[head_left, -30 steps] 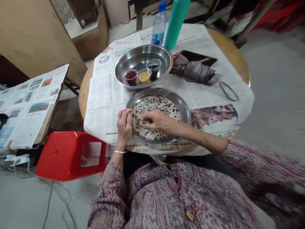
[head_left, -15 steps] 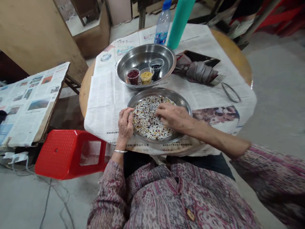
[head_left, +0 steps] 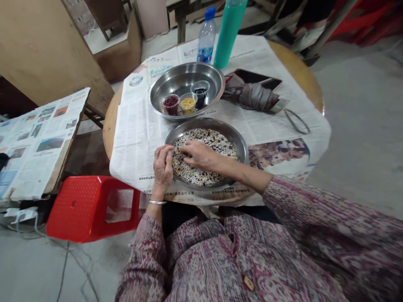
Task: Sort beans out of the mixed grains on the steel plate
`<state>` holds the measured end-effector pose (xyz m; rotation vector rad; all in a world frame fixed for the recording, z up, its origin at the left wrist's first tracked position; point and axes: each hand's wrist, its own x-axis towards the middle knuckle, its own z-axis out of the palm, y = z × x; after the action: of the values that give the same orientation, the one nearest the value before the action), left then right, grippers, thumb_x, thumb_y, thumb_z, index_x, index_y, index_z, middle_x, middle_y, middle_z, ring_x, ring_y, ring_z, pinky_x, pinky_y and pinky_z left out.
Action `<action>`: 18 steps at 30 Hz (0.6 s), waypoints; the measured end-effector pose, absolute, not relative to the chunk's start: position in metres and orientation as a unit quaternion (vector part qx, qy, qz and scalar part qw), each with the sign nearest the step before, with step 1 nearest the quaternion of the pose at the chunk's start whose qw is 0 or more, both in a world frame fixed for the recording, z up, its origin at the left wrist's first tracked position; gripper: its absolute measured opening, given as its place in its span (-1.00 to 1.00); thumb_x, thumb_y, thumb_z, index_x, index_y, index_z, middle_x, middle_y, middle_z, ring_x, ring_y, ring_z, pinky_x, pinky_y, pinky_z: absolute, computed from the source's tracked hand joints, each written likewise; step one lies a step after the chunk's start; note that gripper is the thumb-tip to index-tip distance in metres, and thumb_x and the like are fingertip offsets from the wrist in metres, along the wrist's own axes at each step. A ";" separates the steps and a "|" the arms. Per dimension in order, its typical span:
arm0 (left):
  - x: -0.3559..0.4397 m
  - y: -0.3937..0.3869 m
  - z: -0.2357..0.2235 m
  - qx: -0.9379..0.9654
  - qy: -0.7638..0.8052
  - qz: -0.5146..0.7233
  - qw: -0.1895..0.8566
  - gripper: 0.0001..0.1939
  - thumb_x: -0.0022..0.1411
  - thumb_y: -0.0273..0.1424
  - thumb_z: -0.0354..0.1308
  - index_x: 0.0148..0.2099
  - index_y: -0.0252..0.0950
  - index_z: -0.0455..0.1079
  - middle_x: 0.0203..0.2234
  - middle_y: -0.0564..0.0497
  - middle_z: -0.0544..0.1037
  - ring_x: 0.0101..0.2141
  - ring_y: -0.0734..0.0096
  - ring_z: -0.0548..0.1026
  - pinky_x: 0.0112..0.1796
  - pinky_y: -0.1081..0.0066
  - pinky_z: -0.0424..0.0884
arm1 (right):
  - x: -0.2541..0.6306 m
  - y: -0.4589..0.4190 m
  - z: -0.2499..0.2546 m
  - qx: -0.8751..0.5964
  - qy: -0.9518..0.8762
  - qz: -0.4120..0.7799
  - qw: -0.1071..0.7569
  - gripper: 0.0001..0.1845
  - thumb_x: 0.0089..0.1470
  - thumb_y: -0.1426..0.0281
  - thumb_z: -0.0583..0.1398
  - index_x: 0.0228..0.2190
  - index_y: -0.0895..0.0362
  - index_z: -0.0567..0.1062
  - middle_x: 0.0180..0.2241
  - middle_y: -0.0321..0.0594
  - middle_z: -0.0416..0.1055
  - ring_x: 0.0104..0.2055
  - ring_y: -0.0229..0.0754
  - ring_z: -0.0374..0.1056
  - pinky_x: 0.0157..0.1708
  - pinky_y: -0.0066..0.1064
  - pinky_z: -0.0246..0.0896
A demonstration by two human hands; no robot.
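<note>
R hand (head_left: 203, 156) is in the front bowl (head_left: 242, 147), fingers bent down into the mix (head_left: 203, 176), can't tell if it's pinching any tbh. L hand (head_left: 163, 164) has fingers curled at the bowl's left rim, can't tell if it's gripping. Bowl's on the counter (head_left: 108, 130) w/ newspaper (head_left: 132, 138) under it. Just behind: back bowl (head_left: 171, 82) w/ 3 cups (head_left: 188, 105), red, yellow & black bits inside.

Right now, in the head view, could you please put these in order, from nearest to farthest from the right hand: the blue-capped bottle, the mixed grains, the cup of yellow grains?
From the right hand:
1. Mixed grains: in the near basin, directly under it.
2. Cup of yellow grains: in the far basin.
3. Blue-capped bottle: behind the far basin, beside the green bottle.
</note>
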<state>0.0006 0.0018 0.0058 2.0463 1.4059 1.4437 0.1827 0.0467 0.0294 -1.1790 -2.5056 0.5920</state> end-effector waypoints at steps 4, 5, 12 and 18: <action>0.001 0.002 0.005 0.703 0.483 0.504 0.139 -0.73 0.54 -0.28 -0.06 0.00 -0.20 0.45 -0.06 -0.08 0.52 0.03 0.29 0.47 0.14 0.16 0.42 | 0.182 0.036 0.036 -0.354 -0.893 0.245 0.134 -0.79 0.06 0.57 0.11 -0.32 0.14 0.53 -0.25 -0.11 0.48 -0.21 -0.14 0.34 -0.14 -0.30 0.22; 0.001 0.002 0.004 0.702 0.482 0.505 0.139 -0.73 0.54 -0.28 -0.06 0.00 -0.20 0.45 -0.06 -0.08 0.52 0.03 0.29 0.47 0.13 0.16 0.43 | 0.187 0.031 0.037 -0.346 -0.895 0.249 0.132 -0.78 0.07 0.57 0.11 -0.31 0.13 0.53 -0.25 -0.11 0.48 -0.22 -0.14 0.35 -0.15 -0.30 0.21; 0.003 0.000 0.005 0.704 0.485 0.501 0.137 -0.73 0.54 -0.29 -0.08 -0.01 -0.19 0.45 -0.06 -0.08 0.52 0.04 0.30 0.47 0.15 0.15 0.43 | 0.235 0.001 0.043 -0.283 -0.925 0.247 0.061 -0.82 0.13 0.54 0.14 -0.32 0.08 0.53 -0.25 -0.16 0.48 -0.19 -0.13 0.39 -0.21 -0.31 0.22; 0.002 0.001 0.004 0.705 0.478 0.505 0.139 -0.72 0.54 -0.28 -0.07 -0.02 -0.20 0.47 -0.06 -0.08 0.52 0.04 0.30 0.48 0.14 0.16 0.42 | 0.256 0.019 0.049 -0.422 -0.897 0.122 0.049 -0.76 0.18 0.55 0.08 -0.33 0.08 0.53 -0.18 -0.07 0.46 -0.14 -0.05 0.36 -0.29 -0.30 0.19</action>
<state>0.0019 0.0014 0.0042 2.0390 1.3832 1.4590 0.2560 0.0186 0.0491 -1.2846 -2.7342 0.3728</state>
